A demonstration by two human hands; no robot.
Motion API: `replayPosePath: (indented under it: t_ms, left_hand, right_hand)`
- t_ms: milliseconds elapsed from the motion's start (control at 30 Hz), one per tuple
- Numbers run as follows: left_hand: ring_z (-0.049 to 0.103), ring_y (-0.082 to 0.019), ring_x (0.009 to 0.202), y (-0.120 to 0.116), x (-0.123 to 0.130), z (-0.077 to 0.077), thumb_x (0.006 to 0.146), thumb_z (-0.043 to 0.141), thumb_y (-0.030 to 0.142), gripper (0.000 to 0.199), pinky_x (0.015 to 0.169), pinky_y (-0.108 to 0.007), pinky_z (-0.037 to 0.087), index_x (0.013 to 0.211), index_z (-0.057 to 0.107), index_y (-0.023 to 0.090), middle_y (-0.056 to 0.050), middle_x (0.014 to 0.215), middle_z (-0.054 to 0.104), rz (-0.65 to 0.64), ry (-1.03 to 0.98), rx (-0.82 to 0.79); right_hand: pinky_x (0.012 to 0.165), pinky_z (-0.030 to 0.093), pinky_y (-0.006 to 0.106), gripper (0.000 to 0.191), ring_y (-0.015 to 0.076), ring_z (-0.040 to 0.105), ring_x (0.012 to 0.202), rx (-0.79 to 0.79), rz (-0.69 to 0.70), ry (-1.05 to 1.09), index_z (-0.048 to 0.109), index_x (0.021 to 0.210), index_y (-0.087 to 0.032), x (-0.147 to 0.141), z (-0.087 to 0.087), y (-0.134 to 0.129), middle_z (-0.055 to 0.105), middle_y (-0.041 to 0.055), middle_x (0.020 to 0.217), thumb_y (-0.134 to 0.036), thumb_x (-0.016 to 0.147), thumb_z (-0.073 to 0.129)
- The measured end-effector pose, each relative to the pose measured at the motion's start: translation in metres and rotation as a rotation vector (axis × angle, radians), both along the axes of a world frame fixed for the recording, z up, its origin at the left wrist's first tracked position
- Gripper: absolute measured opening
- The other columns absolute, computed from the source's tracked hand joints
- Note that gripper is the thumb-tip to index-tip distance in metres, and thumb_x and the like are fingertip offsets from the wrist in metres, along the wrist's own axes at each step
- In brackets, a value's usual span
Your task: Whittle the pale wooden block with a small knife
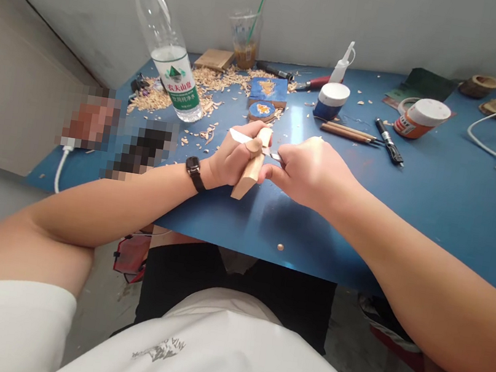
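Observation:
My left hand [229, 159], with a black watch [193, 168] on its wrist, is closed round a pale wooden block [248, 178]. The block is tilted, its lower end sticking out below the fingers. A tan cover sits on the left thumb tip, and a white strip [239, 137] lies by that hand; what it is I cannot make out. Just to the right, my right hand [313, 169] is closed on a carving knife [275, 156]. Only a short shiny metal part shows, reaching the block's right side; the handle is hidden in the fist.
Wood shavings [220, 79] cover the back left of the blue table [317, 221], round a water bottle [174, 75] and a plastic cup [246, 39]. Behind my hands lie blue painted wood pieces [266, 92]. To the right are paint jars [331, 102], wooden-handled tools [347, 132], a pen [389, 142].

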State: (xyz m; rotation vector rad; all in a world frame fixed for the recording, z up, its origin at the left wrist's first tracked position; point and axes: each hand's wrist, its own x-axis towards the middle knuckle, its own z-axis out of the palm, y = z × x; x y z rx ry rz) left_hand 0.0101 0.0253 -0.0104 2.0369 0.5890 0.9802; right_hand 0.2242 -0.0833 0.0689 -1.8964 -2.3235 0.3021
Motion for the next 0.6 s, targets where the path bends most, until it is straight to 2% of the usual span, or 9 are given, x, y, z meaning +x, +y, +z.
replayPosePath:
  t_ms: [100,167,300,433,500,600]
  left_hand:
    - [0.054,-0.026,0.075,-0.001,0.001,-0.005,0.113,0.050,0.101,0.076,0.075,-0.046,0.041,0.092,0.062,0.030,-0.004,0.079,0.062,0.145,-0.017,0.030]
    - [0.058,-0.027,0.080,0.000,0.003,-0.009,0.112,0.050,0.104,0.078,0.076,-0.046,0.046,0.095,0.065,0.029,-0.005,0.083,0.065,0.142,-0.050,0.000]
    - [0.064,-0.026,0.084,0.003,0.009,-0.009,0.106,0.054,0.114,0.085,0.077,-0.044,0.055,0.100,0.064,0.029,-0.004,0.088,0.066,-0.023,-0.064,-0.144]
    - [0.069,-0.027,0.089,-0.001,0.006,0.000,0.098,0.056,0.123,0.095,0.082,-0.043,0.060,0.112,0.064,0.029,-0.003,0.097,0.068,-0.204,-0.035,-0.205]
    - [0.070,-0.026,0.093,-0.003,0.002,0.003,0.094,0.063,0.123,0.098,0.085,-0.042,0.060,0.119,0.065,0.028,-0.003,0.105,0.070,-0.234,-0.036,-0.209]
    - [0.068,-0.023,0.091,-0.004,-0.005,0.002,0.091,0.068,0.123,0.101,0.081,-0.038,0.058,0.130,0.066,0.029,-0.004,0.112,0.072,-0.180,-0.043,-0.242]
  right_hand:
    - [0.073,0.030,0.039,0.083,0.0206,0.047,0.068,-0.001,-0.014,0.028,0.068,0.083,-0.024,0.010,-0.010,0.009,0.052,0.0027,0.070,-0.094,0.125,0.049]
    - [0.073,0.029,0.039,0.086,0.0206,0.048,0.069,0.057,0.047,0.055,0.067,0.084,-0.025,0.015,-0.012,0.013,0.052,0.0021,0.070,-0.099,0.123,0.048]
    - [0.072,0.030,0.038,0.072,0.0207,0.048,0.070,-0.008,0.057,0.014,0.069,0.096,-0.025,0.018,0.001,0.009,0.056,0.0008,0.076,-0.090,0.125,0.059]
    - [0.076,0.031,0.036,0.051,0.0223,0.053,0.077,0.019,0.191,0.031,0.074,0.122,-0.023,0.016,0.011,-0.002,0.066,0.0030,0.088,-0.072,0.127,0.067]
    - [0.077,0.030,0.036,0.050,0.0234,0.056,0.078,0.048,0.250,0.060,0.074,0.125,-0.022,0.015,0.008,-0.004,0.070,0.0048,0.090,-0.071,0.128,0.065]
    - [0.079,0.031,0.036,0.053,0.0247,0.061,0.079,0.061,0.269,0.121,0.074,0.121,-0.023,0.014,0.000,-0.004,0.072,0.0060,0.089,-0.073,0.131,0.058]
